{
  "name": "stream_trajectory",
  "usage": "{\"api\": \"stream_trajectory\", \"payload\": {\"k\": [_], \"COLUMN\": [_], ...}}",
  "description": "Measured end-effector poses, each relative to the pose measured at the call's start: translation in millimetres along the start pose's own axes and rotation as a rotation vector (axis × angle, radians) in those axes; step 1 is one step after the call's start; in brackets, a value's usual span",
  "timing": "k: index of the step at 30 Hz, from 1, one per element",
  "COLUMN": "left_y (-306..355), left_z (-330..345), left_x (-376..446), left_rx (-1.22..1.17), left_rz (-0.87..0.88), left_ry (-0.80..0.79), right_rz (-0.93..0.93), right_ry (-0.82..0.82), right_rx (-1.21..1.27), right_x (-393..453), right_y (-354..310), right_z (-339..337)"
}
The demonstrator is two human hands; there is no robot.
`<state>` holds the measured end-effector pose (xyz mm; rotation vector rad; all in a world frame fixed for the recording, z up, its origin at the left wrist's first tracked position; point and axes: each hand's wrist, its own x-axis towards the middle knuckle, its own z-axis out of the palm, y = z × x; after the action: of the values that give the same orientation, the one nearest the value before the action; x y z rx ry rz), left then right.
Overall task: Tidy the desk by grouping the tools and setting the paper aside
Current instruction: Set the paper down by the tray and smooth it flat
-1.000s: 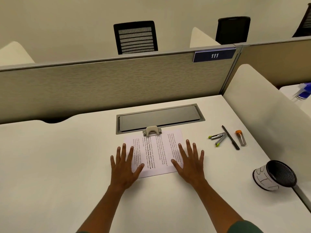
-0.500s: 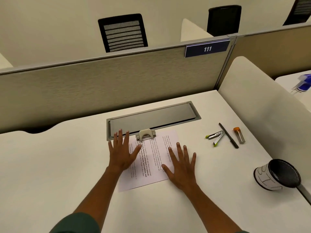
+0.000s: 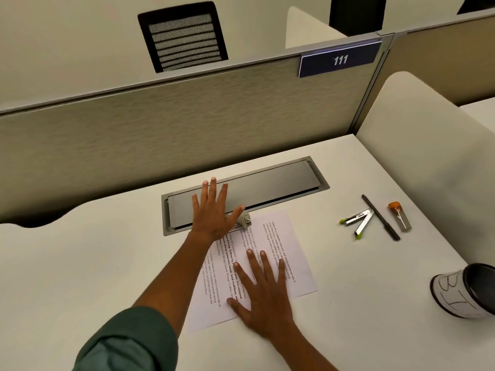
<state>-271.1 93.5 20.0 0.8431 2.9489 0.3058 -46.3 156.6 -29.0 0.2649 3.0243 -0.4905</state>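
Note:
A printed sheet of paper (image 3: 278, 245) lies in the middle of the white desk (image 3: 80, 263). My right hand (image 3: 263, 295) rests flat on its lower half, fingers spread. My left hand (image 3: 214, 212) hovers with fingers apart over the paper's top edge, partly covering a small beige hole punch (image 3: 245, 220) that sits there; the thumb lies beside it. To the right lie a steel staple remover with green tips (image 3: 357, 222), a black pen (image 3: 380, 216) and a clear tube with an orange cap (image 3: 399, 216).
A grey cable hatch (image 3: 267, 190) is set into the desk behind the paper. A white mug with a dark inside (image 3: 466, 293) lies on its side at the right edge. Beige partitions (image 3: 134, 135) close the back and right side.
My left hand has slid forward off the paper's left side up to the hole punch and hatch. My right hand stayed flat on the paper. The view has tilted down and moved closer.

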Motion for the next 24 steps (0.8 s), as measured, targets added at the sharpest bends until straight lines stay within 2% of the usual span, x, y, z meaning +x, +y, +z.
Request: {"api": "stream_trajectory", "payload": {"k": [9,24], "left_y": [0.3,13.0], "left_z": [16.7,33.5], "left_x": [44.5,53.8], "left_rx": [-0.029,-0.003], "left_rz": [-0.034,-0.051], "left_ry": [-0.001,-0.049], "right_rz": [0.018,0.028], "right_ry": [-0.011,-0.040], "right_rx": [0.014,0.010], "right_x": [3.3,6.3], "right_y": [-0.5,-1.6], "right_z": [0.3,-0.3]}}
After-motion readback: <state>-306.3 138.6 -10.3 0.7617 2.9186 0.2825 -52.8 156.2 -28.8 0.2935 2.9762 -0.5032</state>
